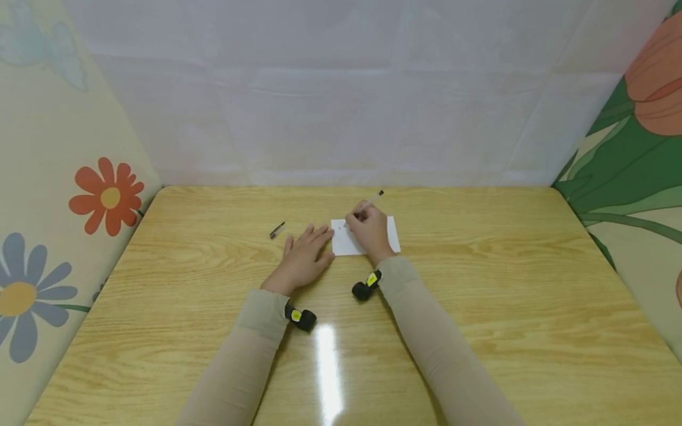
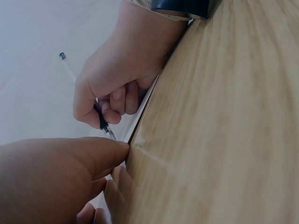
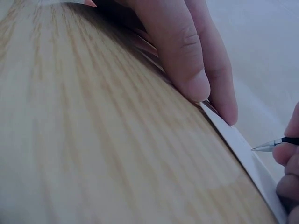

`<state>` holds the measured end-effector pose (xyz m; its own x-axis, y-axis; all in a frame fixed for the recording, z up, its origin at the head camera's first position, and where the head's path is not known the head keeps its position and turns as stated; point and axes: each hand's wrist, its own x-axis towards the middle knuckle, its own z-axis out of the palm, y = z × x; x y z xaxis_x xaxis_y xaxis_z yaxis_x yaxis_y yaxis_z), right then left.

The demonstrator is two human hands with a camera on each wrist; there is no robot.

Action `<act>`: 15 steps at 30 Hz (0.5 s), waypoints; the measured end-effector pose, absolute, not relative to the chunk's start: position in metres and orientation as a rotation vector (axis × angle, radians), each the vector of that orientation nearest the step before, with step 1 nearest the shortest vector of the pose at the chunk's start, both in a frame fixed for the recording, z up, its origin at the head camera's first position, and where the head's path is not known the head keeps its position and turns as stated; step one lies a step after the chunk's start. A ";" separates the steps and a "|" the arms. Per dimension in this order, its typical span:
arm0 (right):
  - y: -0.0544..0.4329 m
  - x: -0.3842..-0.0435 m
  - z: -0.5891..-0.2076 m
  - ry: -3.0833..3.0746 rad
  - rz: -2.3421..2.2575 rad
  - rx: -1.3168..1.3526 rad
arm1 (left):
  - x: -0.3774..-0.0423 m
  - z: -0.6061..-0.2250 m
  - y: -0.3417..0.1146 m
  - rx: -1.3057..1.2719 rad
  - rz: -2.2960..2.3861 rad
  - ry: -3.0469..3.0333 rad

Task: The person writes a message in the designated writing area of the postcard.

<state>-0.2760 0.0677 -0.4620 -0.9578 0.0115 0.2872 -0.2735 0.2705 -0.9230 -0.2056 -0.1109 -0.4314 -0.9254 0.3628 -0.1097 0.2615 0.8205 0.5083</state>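
A white sheet of paper (image 1: 348,242) lies flat on the wooden table, with small marks near its upper left. My right hand (image 1: 373,232) pinches a pen (image 1: 375,199) with a clear barrel, its dark end pointing up and away. In the right wrist view the silver tip of the pen (image 3: 264,148) is right at the paper's surface. Fingers spread, my left hand (image 1: 303,254) rests on the table, its fingertips at the paper's left edge. Part of the paper is hidden under the right hand.
A dark pen cap (image 1: 277,230) lies on the table (image 1: 479,284) to the left of the paper. Behind the table's far edge hangs a white cloth (image 1: 319,118). Flower-printed panels (image 1: 634,177) stand along both sides.
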 end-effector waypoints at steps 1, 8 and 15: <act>0.068 -0.276 -0.462 -2.302 1.746 0.241 | -0.206 -0.432 -0.111 0.486 0.739 2.803; 0.068 -0.274 -0.460 -2.301 1.746 0.233 | -0.207 -0.432 -0.111 0.486 0.739 2.799; 0.068 -0.274 -0.461 -2.301 1.749 0.245 | -0.206 -0.432 -0.111 0.480 0.744 2.796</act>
